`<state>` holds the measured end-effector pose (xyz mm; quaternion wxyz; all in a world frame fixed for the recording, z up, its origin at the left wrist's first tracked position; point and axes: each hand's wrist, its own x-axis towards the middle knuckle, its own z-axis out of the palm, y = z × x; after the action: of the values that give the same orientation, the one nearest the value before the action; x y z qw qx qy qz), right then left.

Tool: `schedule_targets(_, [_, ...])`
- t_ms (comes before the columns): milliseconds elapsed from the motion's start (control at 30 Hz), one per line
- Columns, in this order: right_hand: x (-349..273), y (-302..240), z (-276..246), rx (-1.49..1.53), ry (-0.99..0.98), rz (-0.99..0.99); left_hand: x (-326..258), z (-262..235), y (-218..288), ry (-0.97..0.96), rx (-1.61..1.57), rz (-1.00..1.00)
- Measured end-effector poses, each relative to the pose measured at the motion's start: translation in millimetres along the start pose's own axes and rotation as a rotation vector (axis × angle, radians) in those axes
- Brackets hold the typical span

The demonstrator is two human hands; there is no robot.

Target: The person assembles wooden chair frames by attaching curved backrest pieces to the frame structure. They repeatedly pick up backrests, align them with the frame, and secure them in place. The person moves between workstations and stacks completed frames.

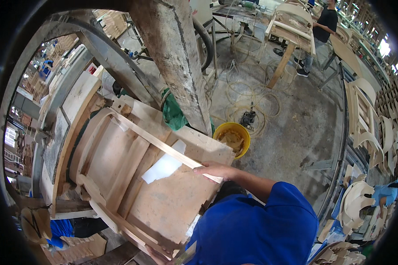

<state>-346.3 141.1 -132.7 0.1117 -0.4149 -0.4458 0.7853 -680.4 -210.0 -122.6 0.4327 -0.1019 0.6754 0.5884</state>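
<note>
A pale wooden chair frame with two long legs and a curved end lies across a worn wooden work table. My right hand is closed round the end of the far leg, near the table's right edge. At the bottom of the view, my left hand grips the near leg's end; part of it is cut off or hidden. The frame's curved end sits against a curved wooden form on the left. Between the legs, a white sheet lies on the table.
A scarred metal post rises behind the table, beside a green cloth. On the floor stands a yellow bucket, with coiled hoses beyond. Curved chair parts line the right. Another person stands at the far right.
</note>
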Motion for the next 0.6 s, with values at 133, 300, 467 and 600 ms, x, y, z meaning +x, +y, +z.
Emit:
schedule_targets(133, [-3.1, -1.5, 1.1, -0.056, 0.019, -0.011, 3.1, 18.5, 7.3, 0.007, 0.011, -0.025])
schedule_targets(300, [-4.1, -4.6, 3.7, -0.078, 0.028, -0.055, 13.9, 24.8, 9.6, 0.007, 0.024, -0.041])
schedule_targets(467, [-3.4, -2.0, 3.8, -0.103, 0.049, -0.002, 17.9, 30.3, 9.2, 0.002, 0.041, -0.07])
schedule_targets(600, [-1.0, -8.2, 2.0, -0.13, 0.027, 0.002, 20.3, 32.4, 16.6, 0.001, 0.034, -0.076])
